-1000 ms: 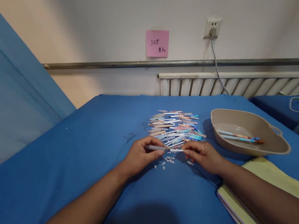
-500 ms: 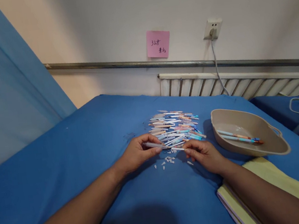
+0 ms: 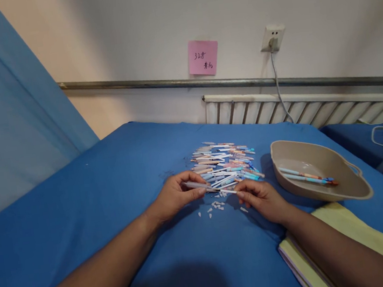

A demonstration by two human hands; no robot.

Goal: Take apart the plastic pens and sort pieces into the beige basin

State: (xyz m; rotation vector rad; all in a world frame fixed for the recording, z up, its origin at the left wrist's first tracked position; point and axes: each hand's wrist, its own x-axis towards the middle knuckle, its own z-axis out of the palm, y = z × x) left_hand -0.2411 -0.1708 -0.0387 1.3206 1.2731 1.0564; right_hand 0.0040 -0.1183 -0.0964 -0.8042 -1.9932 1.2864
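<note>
My left hand (image 3: 175, 195) pinches a clear pen barrel (image 3: 199, 186) over the blue cloth. My right hand (image 3: 260, 198) pinches a thin white refill (image 3: 226, 190) whose tip meets the barrel's open end. Just behind both hands lies a heap of several pen parts (image 3: 224, 162) in white, blue and pink. Several small white caps (image 3: 216, 206) are scattered on the cloth below the barrel.
A beige tray (image 3: 345, 189) to the right holds two or three assembled pens (image 3: 305, 176). A yellow pad (image 3: 332, 223) lies under my right forearm. The blue-covered table (image 3: 112, 187) reaches back to a wall with a radiator (image 3: 296, 106), a socket (image 3: 272, 37) and a pink note (image 3: 203, 57).
Both hands have stayed almost still; the barrel and refill have edged slightly closer together.
</note>
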